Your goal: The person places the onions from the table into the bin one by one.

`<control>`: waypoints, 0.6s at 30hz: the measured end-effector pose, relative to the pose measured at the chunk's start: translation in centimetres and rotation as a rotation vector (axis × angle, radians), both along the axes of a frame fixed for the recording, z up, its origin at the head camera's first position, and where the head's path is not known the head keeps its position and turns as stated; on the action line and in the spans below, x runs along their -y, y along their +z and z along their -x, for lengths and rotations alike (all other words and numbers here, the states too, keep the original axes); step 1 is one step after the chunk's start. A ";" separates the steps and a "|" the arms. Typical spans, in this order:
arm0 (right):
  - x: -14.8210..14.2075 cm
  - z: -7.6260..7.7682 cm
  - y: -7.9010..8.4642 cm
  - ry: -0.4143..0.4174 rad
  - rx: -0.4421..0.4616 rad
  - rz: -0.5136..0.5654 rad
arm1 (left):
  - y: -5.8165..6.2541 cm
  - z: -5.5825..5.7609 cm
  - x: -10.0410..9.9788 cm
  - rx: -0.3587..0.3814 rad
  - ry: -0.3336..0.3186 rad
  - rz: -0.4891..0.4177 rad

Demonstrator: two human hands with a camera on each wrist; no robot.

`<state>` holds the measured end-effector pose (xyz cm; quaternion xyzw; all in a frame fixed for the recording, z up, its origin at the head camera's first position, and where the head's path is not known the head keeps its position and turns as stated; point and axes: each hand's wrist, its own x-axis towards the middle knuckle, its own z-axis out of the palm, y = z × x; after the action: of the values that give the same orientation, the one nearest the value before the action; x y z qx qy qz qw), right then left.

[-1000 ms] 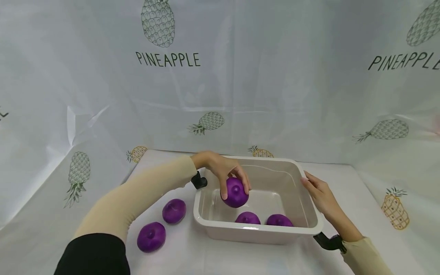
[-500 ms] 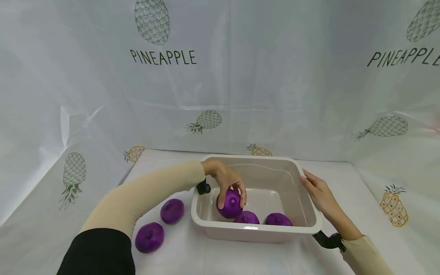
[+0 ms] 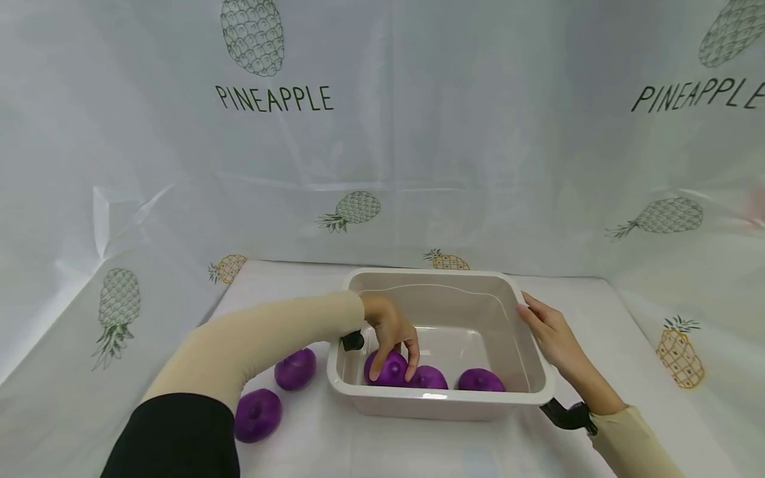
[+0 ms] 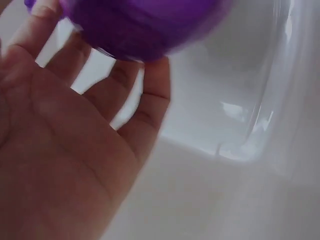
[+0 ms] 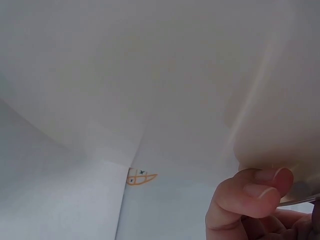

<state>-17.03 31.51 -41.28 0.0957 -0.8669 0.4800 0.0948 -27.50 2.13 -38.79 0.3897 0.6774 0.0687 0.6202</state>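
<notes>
Left hand [image 3: 391,326] and its purple onion [image 3: 392,369] have dropped lower and leftward in the tub [image 3: 442,405] since a second ago; right hand [image 3: 554,335] has kept its place. Nearest: one loose onion [image 3: 258,415] on the white desk [image 3: 311,448], a second [image 3: 295,370] just beyond, partly behind the sleeve [image 3: 287,325]. Inside the tub, near wall: held onion at left, middle onion [image 3: 429,377] close against it, another [image 3: 481,380] apart to the right. Left fingers spread about the onion's width, curled round it; cannot tell whether it rests on the tub floor. Right fingers closed over the right rim. Left wrist view adds the onion's underside against the fingertips; right wrist view, fingertips bent at the rim, hidden from the head view. Farthest: pineapple-print sheet [image 3: 478,166].
</notes>
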 end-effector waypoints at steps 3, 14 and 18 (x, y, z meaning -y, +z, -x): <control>0.0 0.0 0.0 -0.001 -0.003 0.000 | -0.2 0.0 0.0 -0.019 -0.006 0.012; 0.1 0.2 0.0 -0.001 -0.009 -0.017 | -1.2 0.0 0.2 0.026 0.010 -0.002; 0.1 0.1 0.0 0.001 -0.003 -0.015 | -1.9 -0.1 0.2 0.028 -0.002 -0.005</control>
<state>-17.17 31.43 -41.25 0.0973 -0.8703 0.4733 0.0951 -27.37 1.94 -40.69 0.3910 0.6679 0.0753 0.6288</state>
